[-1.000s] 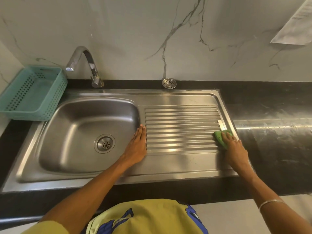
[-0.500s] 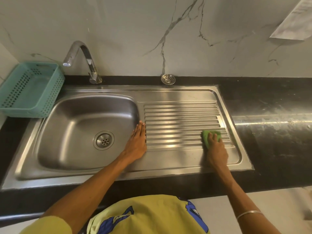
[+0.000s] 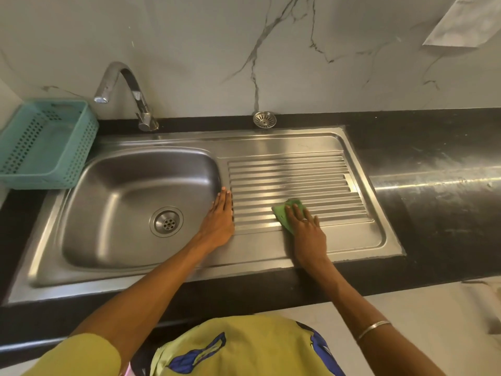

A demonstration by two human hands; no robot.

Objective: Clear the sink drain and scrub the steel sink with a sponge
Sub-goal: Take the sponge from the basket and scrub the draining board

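Far left on the counter [image 3: 433,147]: teal basket [image 3: 46,145], tap [image 3: 130,93] beside it. Basin [image 3: 130,191] bare, drain [image 3: 166,221] open; strainer [image 3: 264,119] parked far, against the wall. My left hand [image 3: 219,221] lies flat on the ridge between basin and drainboard [image 3: 298,169], fingers released, bracing. Right hand [image 3: 306,226] presses the green sponge [image 3: 284,213] onto the near ribs, fingers spread over it. Step in hand: scrubbing the drainboard. Next, I judge, strokes along the ribs working farther back, then the basin.
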